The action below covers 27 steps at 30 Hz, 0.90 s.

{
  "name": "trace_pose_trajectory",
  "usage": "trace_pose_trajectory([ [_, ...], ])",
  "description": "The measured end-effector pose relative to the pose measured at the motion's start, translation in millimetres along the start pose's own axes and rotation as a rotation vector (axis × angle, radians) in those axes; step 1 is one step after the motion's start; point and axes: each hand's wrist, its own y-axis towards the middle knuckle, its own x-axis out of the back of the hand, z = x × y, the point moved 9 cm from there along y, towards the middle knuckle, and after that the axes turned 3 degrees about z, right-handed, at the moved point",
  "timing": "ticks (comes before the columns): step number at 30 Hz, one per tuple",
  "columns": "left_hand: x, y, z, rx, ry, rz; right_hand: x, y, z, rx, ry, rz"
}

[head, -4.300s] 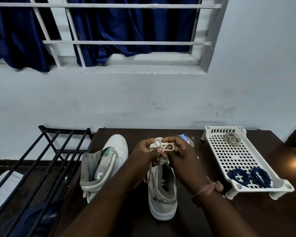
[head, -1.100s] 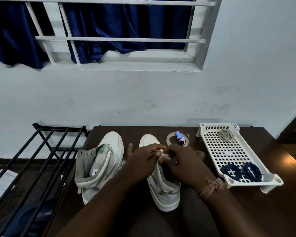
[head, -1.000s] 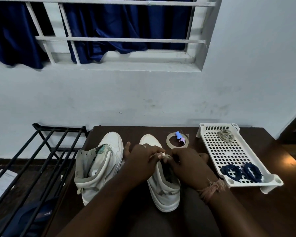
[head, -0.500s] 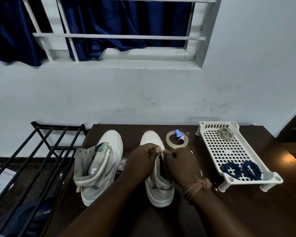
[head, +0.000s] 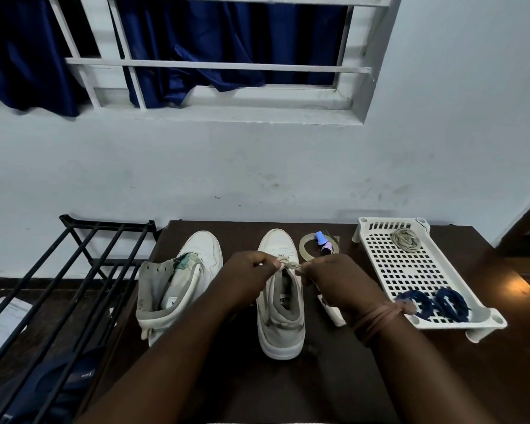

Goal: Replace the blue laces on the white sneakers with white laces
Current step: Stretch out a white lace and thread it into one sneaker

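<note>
Grip: your left hand (head: 248, 278) and right hand (head: 334, 280) each pinch the white lace (head: 289, 266).
Lace: over the right sneaker (head: 280, 304), at its tongue.
Handling: likely soft, limp; hold near the ends.

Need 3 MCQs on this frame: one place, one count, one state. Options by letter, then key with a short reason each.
1. Where do the blue laces lie?
A. in the white tray
B. on the black rack
C. inside the left sneaker

2. How many sneakers stand on the table?
A. one
B. two
C. three

3. What are both hands doing?
A. resting flat
B. pinching the white lace
C. lifting the tray

Key: 1 A, two blue coils sit at the tray's near end. 2 B, a left sneaker and a right sneaker. 3 B, left hand and right hand pinch it over the right sneaker.
</note>
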Motion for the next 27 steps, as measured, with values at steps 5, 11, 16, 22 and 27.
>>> trace_pose_trajectory([
  [5, -9.2, -9.0, 3.0, 0.089, -0.337, 0.083, -15.1, -8.9, 4.3, 0.000, 0.494, 0.139],
  [11, -10.2, -17.3, -11.4, 0.063, -0.151, 0.092, -24.4, -10.7, 1.7, -0.064, 0.611, 0.189],
  [16, -10.7, -28.8, -18.1, -0.004, -0.057, 0.119, -16.4, -18.7, 4.5, -0.022, 0.477, 0.105],
  [22, -4.0, -29.0, -24.3, -0.109, 0.156, -0.041, 1.9, -14.0, 10.9, 0.128, 0.015, -0.064],
  [27, -6.3, -30.5, -32.6, -0.185, 0.405, -0.167, -7.0, -20.8, 19.0, 0.107, -0.010, 0.045],
])
